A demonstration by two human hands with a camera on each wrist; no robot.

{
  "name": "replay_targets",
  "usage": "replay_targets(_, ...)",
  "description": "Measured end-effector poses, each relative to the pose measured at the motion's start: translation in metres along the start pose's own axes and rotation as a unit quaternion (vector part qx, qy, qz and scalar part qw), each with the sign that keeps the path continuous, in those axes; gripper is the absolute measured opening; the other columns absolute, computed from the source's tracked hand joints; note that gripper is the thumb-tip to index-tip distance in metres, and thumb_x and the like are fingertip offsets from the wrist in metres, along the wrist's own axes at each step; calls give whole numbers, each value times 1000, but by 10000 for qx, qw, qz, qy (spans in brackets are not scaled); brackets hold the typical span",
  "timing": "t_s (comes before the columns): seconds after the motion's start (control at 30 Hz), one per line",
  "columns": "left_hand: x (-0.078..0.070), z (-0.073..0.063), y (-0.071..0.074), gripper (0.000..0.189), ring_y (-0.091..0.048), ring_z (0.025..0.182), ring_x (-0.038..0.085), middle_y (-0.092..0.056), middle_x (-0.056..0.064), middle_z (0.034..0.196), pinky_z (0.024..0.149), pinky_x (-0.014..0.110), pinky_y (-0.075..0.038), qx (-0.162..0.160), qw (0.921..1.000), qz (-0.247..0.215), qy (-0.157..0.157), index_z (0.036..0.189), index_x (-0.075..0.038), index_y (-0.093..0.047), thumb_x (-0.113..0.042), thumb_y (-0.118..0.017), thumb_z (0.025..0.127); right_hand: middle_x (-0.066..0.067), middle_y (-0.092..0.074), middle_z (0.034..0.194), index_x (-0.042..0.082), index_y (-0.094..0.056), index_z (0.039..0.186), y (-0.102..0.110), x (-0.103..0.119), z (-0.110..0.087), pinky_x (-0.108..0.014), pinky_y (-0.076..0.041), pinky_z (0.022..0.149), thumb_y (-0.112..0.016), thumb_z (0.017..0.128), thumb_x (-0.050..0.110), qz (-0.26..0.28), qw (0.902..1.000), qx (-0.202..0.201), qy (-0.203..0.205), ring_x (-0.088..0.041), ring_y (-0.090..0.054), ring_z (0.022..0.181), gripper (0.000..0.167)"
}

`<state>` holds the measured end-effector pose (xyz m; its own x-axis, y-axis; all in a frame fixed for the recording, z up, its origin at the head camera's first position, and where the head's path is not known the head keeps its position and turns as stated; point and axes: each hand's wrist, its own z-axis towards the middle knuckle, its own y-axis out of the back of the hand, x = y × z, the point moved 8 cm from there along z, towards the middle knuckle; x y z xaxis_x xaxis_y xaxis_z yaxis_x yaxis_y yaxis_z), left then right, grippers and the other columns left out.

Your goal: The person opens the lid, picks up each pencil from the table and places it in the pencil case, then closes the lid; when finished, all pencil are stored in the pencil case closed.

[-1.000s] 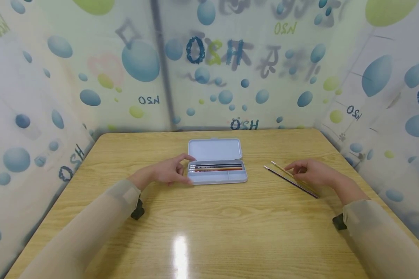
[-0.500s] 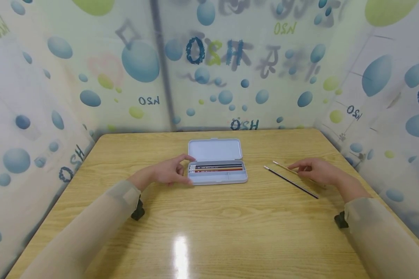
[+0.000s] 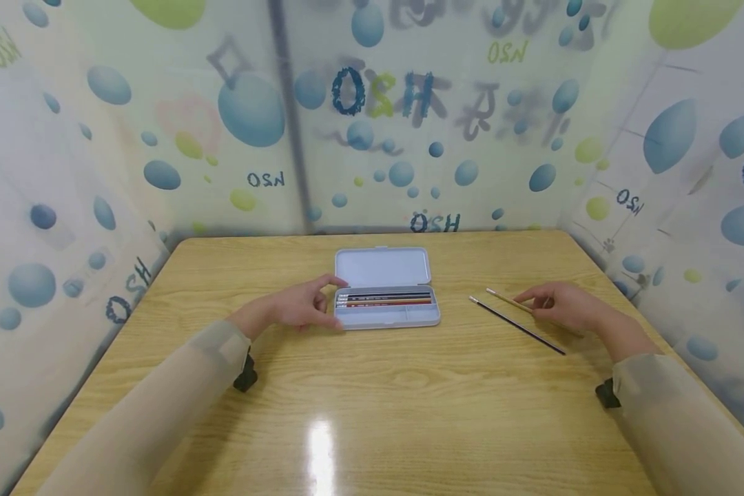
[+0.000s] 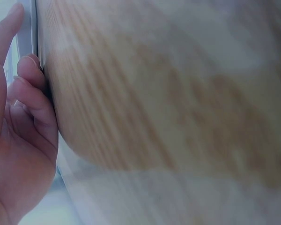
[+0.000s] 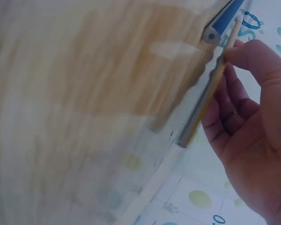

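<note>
A pale pencil case (image 3: pixel 372 318) lies on the table with its lid (image 3: pixel 382 267) hinged back. Several pencils (image 3: pixel 384 299) are lined up in its rear compartment, eraser ends to the left. My left hand (image 3: pixel 299 304) holds the left end of the case, thumb at the front corner and index finger at the rear one. Off to the right, my right hand (image 3: pixel 564 304) pinches a yellow pencil (image 5: pixel 203 105) between thumb and fingers, slightly above the tabletop in the right wrist view. Beside it a dark blue pencil (image 3: pixel 514 324) rests diagonally on the wood.
The wooden table (image 3: pixel 409 399) has a glossy, reflective top. Patterned curtain-like walls (image 3: pixel 471 138) enclose its back and both sides. The front compartment of the case has a small divider (image 3: pixel 406 315) toward its right.
My right hand has taken hold of the yellow pencil and shifted it slightly right, away from the dark one. The left hand and case have stayed in place.
</note>
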<state>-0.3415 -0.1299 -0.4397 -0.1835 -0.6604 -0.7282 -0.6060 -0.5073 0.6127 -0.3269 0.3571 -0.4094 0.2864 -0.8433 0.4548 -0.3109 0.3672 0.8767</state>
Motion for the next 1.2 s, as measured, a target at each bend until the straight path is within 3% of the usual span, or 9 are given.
replay_targets(0.2,1,0,0,94,-47,57,17,-57,3,87,56,28,-42,-16,10000,15,15,167,-29,-32,-47,-88,94,-5,-72,105,11,-71,145,6,5,-1,-28,-46,68,-64,103,8,252,9991,-345,-33,-13,-55,78,43)
replay_targets(0.4,1,0,1,94,-48,58,17,-58,3,89,57,28,-43,-31,10000,52,42,167,-31,-32,-47,-88,94,-9,-72,113,12,-70,147,13,20,2,-29,-49,75,-63,107,11,228,9976,-602,273,-15,-60,90,40)
replay_targets(0.6,1,0,1,95,-48,59,17,-57,3,88,57,28,-43,-33,10000,32,52,167,-30,-32,-47,-89,93,-10,-71,117,15,-71,147,14,42,6,-32,-53,81,-62,108,11,125,9961,-672,553,-19,-62,99,40)
replay_targets(0.87,0,0,0,93,-46,58,16,-57,2,88,56,28,-42,-11,10000,-27,24,167,-30,-32,-45,-89,94,-4,-70,112,18,-74,143,12,69,15,-35,-55,82,-63,109,12,87,9942,-732,784,-18,-63,99,36)
replay_targets(1.2,3,1,0,94,-47,59,16,-58,3,88,56,28,-43,4,10000,-51,11,167,-30,-33,-45,-89,93,-3,-69,108,14,-75,140,1,98,37,-33,-54,79,-66,107,7,258,9918,-543,1128,-18,-62,94,35)
